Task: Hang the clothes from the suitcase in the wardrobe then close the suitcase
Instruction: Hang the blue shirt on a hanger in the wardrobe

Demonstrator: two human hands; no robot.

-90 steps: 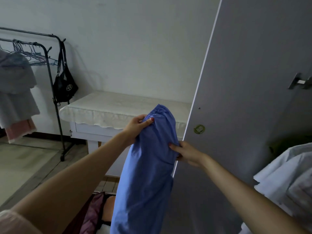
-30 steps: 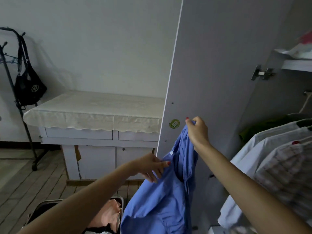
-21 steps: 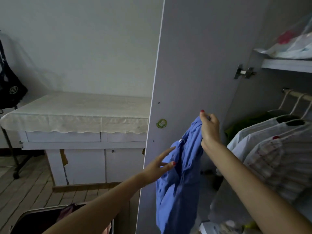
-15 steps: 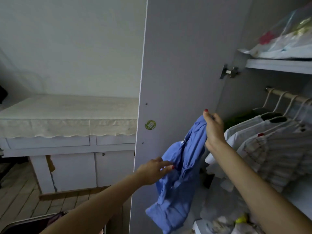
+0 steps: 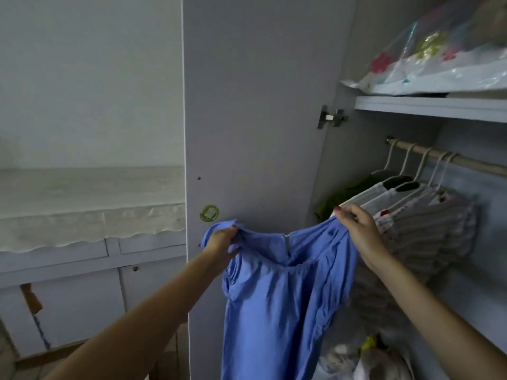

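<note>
In front of the open wardrobe door (image 5: 255, 105), the left hand (image 5: 222, 240) has its grip curled round one bunched shoulder of a blue top (image 5: 277, 297), and the right hand (image 5: 356, 226) pinches the other shoulder between thumb and fingers. The top hangs spread between the two hands, a soft thin fabric with gathered folds below a scooped neckline and a small slit at the neck's middle. Its lower part drops out of view at the bottom edge.

Just behind the right hand, pale shirts (image 5: 428, 223), some striped or checked, hang on white hangers (image 5: 403, 174) from a round wooden rail (image 5: 466, 163). Above the rail a flat shelf (image 5: 428, 106) carries glossy plastic bags (image 5: 439, 58) with coloured prints. A round green sticker (image 5: 209, 213) sits on the smooth door. To the left, a scalloped cream cloth (image 5: 90, 207) covers a tabletop over white cabinet doors (image 5: 76, 305).
</note>
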